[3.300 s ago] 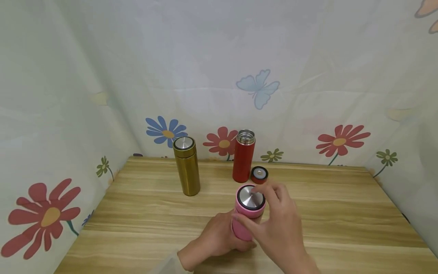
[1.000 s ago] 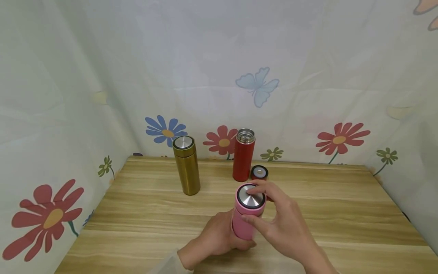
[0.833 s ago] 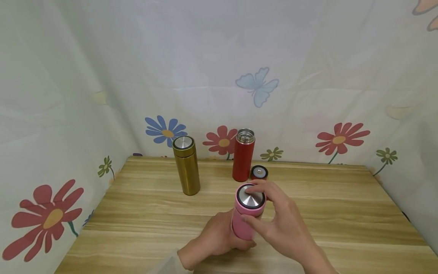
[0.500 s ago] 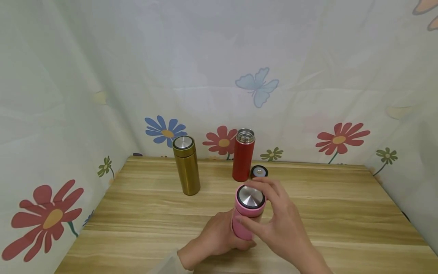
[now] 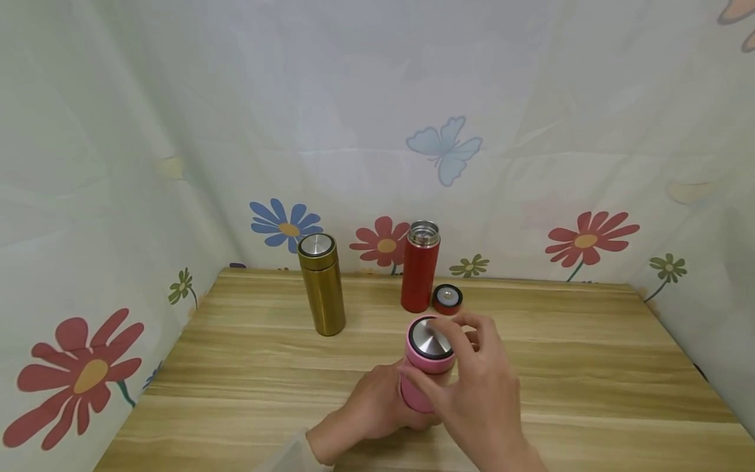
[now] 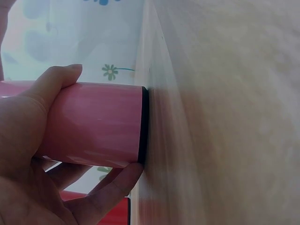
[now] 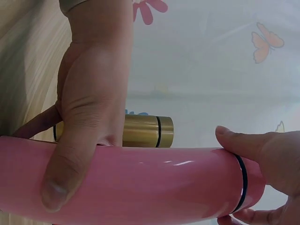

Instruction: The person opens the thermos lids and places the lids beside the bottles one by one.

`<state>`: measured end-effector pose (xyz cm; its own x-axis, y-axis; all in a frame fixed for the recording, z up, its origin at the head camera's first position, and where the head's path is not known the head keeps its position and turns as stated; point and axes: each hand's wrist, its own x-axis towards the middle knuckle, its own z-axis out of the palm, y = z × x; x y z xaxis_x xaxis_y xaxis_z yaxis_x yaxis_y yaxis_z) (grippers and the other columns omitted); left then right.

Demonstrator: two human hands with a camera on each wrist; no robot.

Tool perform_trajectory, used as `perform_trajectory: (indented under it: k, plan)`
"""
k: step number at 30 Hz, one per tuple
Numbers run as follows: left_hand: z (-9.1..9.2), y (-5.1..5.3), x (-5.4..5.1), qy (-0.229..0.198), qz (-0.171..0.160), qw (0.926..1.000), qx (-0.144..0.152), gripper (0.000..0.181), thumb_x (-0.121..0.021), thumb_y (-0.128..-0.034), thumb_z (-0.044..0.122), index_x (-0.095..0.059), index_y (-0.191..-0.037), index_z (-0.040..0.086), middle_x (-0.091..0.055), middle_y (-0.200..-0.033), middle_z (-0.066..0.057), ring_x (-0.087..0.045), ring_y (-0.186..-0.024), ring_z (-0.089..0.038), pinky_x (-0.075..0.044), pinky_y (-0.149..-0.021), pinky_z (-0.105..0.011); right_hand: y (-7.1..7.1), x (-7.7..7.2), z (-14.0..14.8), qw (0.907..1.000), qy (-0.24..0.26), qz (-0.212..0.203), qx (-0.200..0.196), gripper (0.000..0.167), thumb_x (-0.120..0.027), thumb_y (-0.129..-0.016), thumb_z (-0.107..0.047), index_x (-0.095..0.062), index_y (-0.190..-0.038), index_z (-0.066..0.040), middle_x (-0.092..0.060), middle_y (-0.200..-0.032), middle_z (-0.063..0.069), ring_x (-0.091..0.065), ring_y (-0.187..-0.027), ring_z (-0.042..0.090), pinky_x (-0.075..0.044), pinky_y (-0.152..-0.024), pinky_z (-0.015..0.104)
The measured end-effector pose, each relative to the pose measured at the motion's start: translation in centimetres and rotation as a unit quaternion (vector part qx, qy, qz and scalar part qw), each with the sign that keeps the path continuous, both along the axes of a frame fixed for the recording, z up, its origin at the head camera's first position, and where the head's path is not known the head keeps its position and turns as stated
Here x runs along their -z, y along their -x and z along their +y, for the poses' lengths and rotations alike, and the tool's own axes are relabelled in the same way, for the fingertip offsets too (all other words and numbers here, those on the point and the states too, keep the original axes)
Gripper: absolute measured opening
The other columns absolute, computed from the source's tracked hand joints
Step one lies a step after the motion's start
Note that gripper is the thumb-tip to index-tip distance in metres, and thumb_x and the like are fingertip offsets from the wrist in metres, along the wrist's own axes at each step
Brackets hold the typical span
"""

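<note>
A pink flask (image 5: 417, 393) with a steel-topped lid (image 5: 430, 337) stands upright on the table in the head view. My left hand (image 5: 377, 403) grips its lower body from the left; the left wrist view shows thumb and fingers around the pink body (image 6: 98, 124), its black base on the table. My right hand (image 5: 483, 387) is at the lid, a finger over the steel top and the thumb at the near side. In the right wrist view the right hand's thumb and fingers (image 7: 243, 143) lie on either side of the seam near the lid end.
A gold flask (image 5: 324, 295) with its lid on stands at the back left. Behind the pink flask is a lidless red flask (image 5: 419, 275), its lid (image 5: 447, 299) lying upturned to the right. The wooden table (image 5: 236, 367) meets a flowered cloth backdrop (image 5: 354, 131).
My right hand has shifted around the pink lid, its fingers now drawn to the right side, uncovering the red lid behind. My left hand and the pink flask have stayed in place.
</note>
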<state>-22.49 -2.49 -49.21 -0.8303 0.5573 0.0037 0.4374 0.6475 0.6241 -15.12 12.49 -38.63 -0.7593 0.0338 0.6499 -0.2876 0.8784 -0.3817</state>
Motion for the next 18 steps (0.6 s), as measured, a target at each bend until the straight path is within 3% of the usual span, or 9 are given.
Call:
perform_trajectory:
  k: [7,18]
  plan:
    - [0.02,-0.02,-0.05,0.004,-0.003,1.0,-0.006,0.073,-0.086,-0.0705,0.063,-0.063,-0.122,0.016,-0.071,-0.095,0.009,-0.059,-0.08,-0.001,-0.048,-0.07,-0.023,0.07,0.44,-0.23,0.9994,-0.005,0.034,0.009,0.066,-0.101,-0.059,-0.043,-0.072,-0.114,-0.023,-0.057,-0.119,0.008,-0.067,-0.09,0.023,-0.052,-0.062,0.035]
    - [0.16,0.13,-0.04,0.0,-0.018,0.9998,-0.005,0.071,-0.087,-0.0698,0.057,-0.06,-0.123,0.018,-0.07,-0.096,0.01,-0.058,-0.078,-0.001,-0.049,-0.07,-0.024,0.6,0.89,-0.14,0.9969,0.036,0.065,-0.025,0.05,-0.099,-0.064,-0.031,-0.073,-0.105,-0.019,-0.057,-0.113,0.008,-0.06,-0.089,0.016,-0.049,-0.066,0.032]
